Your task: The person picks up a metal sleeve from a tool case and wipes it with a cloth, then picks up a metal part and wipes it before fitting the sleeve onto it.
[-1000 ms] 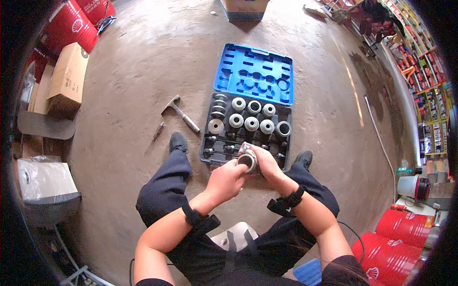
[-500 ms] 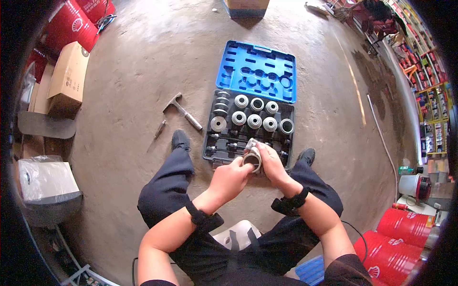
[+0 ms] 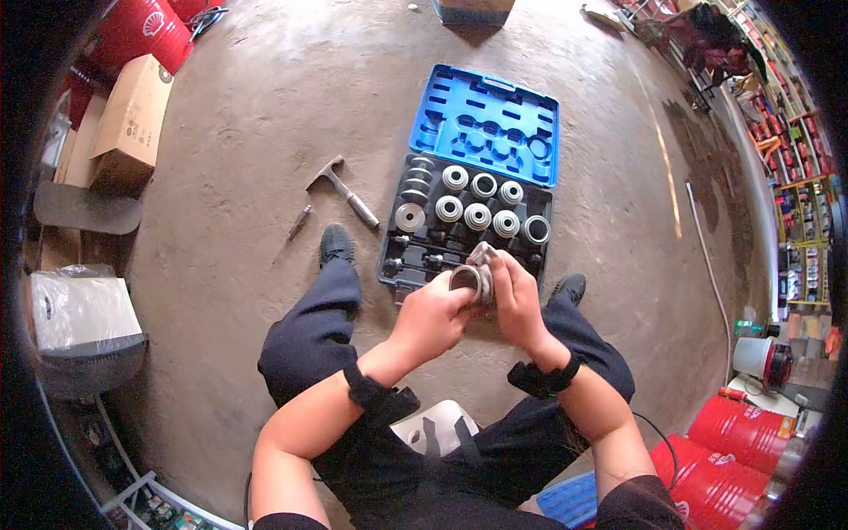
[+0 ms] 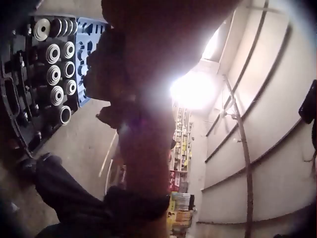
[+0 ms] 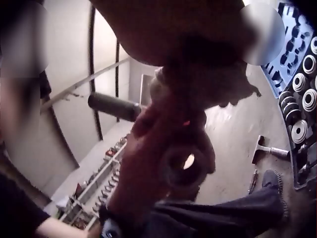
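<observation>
In the head view, my left hand grips a grey metal ring-shaped part, the thumb reaching to its open end. The ring's round bore shows in the right wrist view beside the left hand's fingers. My right hand holds a pale, crumpled rag against the far side of the ring. Ragged edges of the rag hang below the dark right hand. Just beyond both hands lies an open tool case with a blue lid, holding stepped metal discs and rings and threaded rods.
Left of the case, a hammer and a slim pointed tool lie on the concrete floor. Cardboard boxes stand at far left. Red drums and a white bucket are at right. My shoes flank the case.
My right hand has turned more upright on the rag and shifted slightly along the ring. The left hand keeps its grip. The head view has tilted, so the case sits higher in it.
</observation>
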`<state>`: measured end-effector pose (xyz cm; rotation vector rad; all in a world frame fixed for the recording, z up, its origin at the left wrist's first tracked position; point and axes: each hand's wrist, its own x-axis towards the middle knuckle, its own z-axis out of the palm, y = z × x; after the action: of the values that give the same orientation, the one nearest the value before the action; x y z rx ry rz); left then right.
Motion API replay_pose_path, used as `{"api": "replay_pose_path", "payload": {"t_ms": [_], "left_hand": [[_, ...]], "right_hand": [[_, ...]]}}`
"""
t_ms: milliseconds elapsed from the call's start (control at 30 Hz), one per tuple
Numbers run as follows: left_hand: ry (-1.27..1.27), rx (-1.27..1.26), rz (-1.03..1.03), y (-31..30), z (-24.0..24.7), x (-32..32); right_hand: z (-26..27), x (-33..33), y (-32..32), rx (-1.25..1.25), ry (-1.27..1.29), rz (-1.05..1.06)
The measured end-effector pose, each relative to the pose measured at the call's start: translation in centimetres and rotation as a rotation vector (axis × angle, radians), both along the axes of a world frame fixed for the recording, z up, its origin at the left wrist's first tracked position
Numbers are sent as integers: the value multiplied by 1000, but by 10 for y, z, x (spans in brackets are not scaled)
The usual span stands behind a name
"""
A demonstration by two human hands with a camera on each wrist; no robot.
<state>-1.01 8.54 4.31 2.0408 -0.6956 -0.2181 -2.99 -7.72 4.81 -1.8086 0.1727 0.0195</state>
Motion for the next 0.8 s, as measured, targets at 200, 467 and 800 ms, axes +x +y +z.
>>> {"api": "replay_pose_path", "payload": {"t_ms": [200,467,800], "left_hand": [[-7,-36,-159,0,3,6],[27,-58,-181,1,14,12],[174,-140,-24,-14,18,8]], "right_hand": [[-14,6,-24,468,295,-47],[12,12,-36,1043,552,-101],[-12,2,-36,1108,511,-334]]}}
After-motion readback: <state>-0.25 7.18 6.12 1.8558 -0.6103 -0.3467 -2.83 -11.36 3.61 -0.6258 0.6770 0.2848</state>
